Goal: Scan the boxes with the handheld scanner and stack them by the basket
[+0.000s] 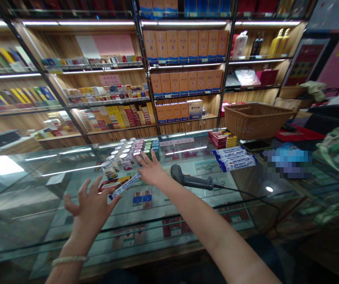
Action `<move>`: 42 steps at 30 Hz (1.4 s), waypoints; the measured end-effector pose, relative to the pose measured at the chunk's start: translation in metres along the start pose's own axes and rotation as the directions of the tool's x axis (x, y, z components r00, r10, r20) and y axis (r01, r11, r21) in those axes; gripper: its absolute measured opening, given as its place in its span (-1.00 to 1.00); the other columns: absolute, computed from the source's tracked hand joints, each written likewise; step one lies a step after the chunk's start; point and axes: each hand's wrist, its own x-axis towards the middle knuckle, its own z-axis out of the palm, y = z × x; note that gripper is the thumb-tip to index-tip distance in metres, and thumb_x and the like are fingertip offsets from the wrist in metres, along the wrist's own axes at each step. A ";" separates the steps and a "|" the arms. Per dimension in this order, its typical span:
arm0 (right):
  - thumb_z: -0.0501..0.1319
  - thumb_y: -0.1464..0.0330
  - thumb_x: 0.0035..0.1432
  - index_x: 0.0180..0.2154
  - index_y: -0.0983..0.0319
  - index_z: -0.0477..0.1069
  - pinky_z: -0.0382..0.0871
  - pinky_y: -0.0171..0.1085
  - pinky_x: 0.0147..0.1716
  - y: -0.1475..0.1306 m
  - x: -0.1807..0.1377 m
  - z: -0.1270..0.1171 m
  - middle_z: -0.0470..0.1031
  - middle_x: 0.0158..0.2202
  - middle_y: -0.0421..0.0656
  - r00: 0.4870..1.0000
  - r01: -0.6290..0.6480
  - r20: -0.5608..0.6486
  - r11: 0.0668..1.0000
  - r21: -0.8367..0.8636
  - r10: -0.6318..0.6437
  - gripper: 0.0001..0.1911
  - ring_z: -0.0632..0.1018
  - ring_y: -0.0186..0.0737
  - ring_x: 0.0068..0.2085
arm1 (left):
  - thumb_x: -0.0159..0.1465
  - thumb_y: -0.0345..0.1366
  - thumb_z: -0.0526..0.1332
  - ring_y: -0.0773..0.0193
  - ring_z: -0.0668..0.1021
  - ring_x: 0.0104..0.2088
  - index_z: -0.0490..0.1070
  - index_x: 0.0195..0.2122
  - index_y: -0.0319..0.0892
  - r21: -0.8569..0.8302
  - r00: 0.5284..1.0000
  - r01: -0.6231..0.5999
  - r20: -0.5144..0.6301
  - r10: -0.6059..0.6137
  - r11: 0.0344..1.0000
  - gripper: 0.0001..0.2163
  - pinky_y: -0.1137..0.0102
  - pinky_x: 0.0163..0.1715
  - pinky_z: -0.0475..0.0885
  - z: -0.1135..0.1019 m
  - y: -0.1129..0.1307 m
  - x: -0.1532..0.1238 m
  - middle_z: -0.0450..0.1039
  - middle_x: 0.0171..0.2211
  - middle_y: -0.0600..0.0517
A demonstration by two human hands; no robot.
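Observation:
A slim snack bar in a blue-and-white wrapper (pixel 127 185) lies at a slant between my two hands, above the glass counter. My left hand (pixel 91 209) has its thumb and forefinger at the bar's near end, the other fingers spread. At the far end is my right hand (pixel 152 170), its thumb side close to the wrapper and its fingers stretched towards rows of small white-capped bottles (pixel 125 157). Whether that thumb touches the bar, I cannot tell. Just behind the bar lies a red-and-yellow packet (pixel 114 183), partly covered. A dark handheld scanner (pixel 191 179) rests right of my right hand.
Several blue-and-white wrapped bars (pixel 234 158) lie on the counter at right, before a stack of red-and-yellow packets (pixel 221 139). Behind them stands a wicker basket (pixel 256 120). The scanner's cable (pixel 243 192) runs right. Stocked shelves (pixel 187 65) line the wall.

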 end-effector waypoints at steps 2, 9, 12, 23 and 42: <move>0.33 0.25 0.24 -0.08 0.22 0.59 -0.33 0.38 0.41 0.001 -0.001 -0.004 0.11 0.46 0.03 1.000 0.008 0.001 1.000 -0.021 -0.008 -0.74 0.03 0.17 0.48 | 0.26 -0.13 0.28 -0.37 0.21 0.36 0.62 -0.24 -0.07 -0.024 1.000 -0.006 -0.010 0.006 1.000 -0.82 -0.47 0.24 -0.10 -0.003 0.002 0.003 0.37 0.29 -0.21; 0.38 0.23 0.19 -0.11 0.21 0.60 -0.37 0.40 0.41 0.017 -0.004 -0.021 0.14 0.45 0.03 0.998 0.023 -0.061 0.999 -0.033 -0.025 -0.74 0.03 0.18 0.48 | 0.29 -0.16 0.26 -0.36 0.20 0.36 0.59 -0.29 -0.07 -0.076 0.999 0.024 -0.041 -0.027 0.997 -0.84 -0.45 0.24 -0.07 -0.029 0.020 0.019 0.36 0.31 -0.16; 0.43 0.22 0.14 -0.16 0.20 0.61 -0.41 0.42 0.40 0.029 -0.006 -0.032 0.12 0.45 0.02 0.992 0.011 -0.123 0.999 -0.040 -0.016 -0.74 0.00 0.19 0.48 | 0.30 -0.16 0.28 -0.33 0.17 0.39 0.59 -0.28 -0.12 -0.081 0.997 0.026 -0.065 -0.031 0.996 -0.84 -0.40 0.28 -0.09 -0.039 0.030 0.028 0.27 0.36 -0.19; 0.47 0.19 0.07 -0.22 0.12 0.63 -0.55 0.44 0.36 0.075 -0.032 -0.051 0.14 0.45 -0.09 0.965 0.021 -0.260 0.999 -0.038 -0.030 -0.77 0.00 0.23 0.48 | 0.27 -0.17 0.34 -0.22 0.16 0.41 0.60 -0.21 -0.04 -0.121 0.996 0.021 -0.085 -0.031 0.992 -0.87 -0.28 0.31 -0.14 -0.045 0.056 0.058 0.25 0.38 -0.13; 0.36 0.09 0.19 -0.10 0.04 0.60 -0.44 0.40 0.37 0.121 -0.088 -0.066 0.07 0.47 -0.14 0.908 -0.220 -0.380 0.973 -0.075 0.176 -0.71 -0.09 0.17 0.49 | 0.17 -0.19 0.44 -0.21 0.16 0.42 0.57 -0.18 -0.02 -0.285 0.982 -0.072 -0.188 0.018 0.956 -0.80 -0.27 0.36 -0.19 -0.037 0.107 0.107 0.19 0.42 -0.09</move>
